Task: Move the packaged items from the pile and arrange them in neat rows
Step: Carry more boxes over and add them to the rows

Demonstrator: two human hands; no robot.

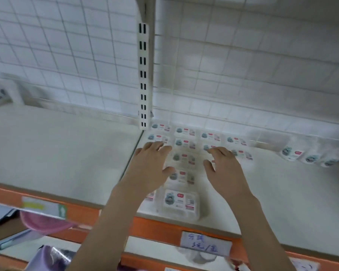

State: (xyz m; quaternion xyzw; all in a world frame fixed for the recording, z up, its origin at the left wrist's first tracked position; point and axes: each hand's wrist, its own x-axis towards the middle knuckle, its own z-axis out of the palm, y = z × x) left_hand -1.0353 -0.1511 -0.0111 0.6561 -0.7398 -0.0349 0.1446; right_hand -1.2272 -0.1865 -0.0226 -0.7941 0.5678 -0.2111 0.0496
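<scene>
Small clear plastic packages with white labels lie in rows on the white shelf [282, 192], running from the back wire grid toward the front edge. The nearest package [179, 204] sits by the front lip. My left hand [151, 165] hovers over the left column with fingers spread and straight, its thumb beside a middle package [181, 176]. My right hand [225, 169] reaches over the third column, fingers extended toward a back package [210, 136]. Neither hand holds anything. Several more packages [291, 153] lean in a loose pile at the far right.
A slotted white upright [143, 79] divides two shelf bays, with wire grid [243, 65] behind. The orange shelf lip [160, 227] carries a handwritten price tag [205, 245]. A pink item [41, 222] and purple packs [53, 259] lie on the lower shelf at left.
</scene>
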